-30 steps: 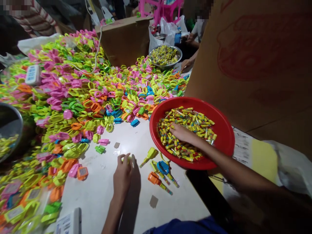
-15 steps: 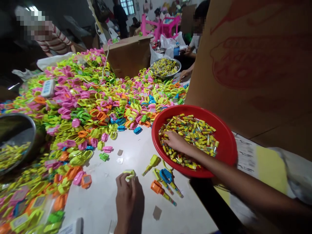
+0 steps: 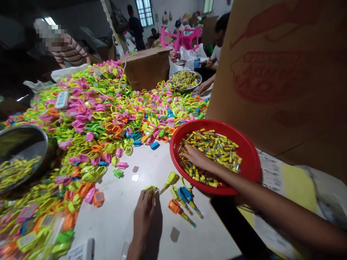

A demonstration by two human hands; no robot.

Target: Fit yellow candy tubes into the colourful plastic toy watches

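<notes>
Hand Positions at the Red Basin

The red basin (image 3: 251, 153) on the desk (image 3: 114, 213) is the reference for all positions. It contains many small yellow-wrapped tubes (image 3: 225, 155).

Right hand (image 3: 195, 157): lowered into the left part of the basin, in contact with the tubes. The fingertips are partly hidden; whether they grip a tube cannot be told.

Left hand (image 3: 144, 206): to the left of the basin and nearer the wearer. Thumb and fingers pinch a yellow-green piece (image 3: 150, 187), which the fingers partly cover.

Just in front of the basin's left edge lie a yellow piece (image 3: 171, 177), a blue piece (image 3: 185, 194) and an orange piece (image 3: 174, 206), with tubes extending from them. A large heap of coloured plastic pieces (image 3: 81, 108) spreads beyond the basin and to its left. A metal bowl (image 3: 47, 142) stands well to the basin's left. A printed cardboard box (image 3: 276, 122) rises behind it, on the right.
</notes>
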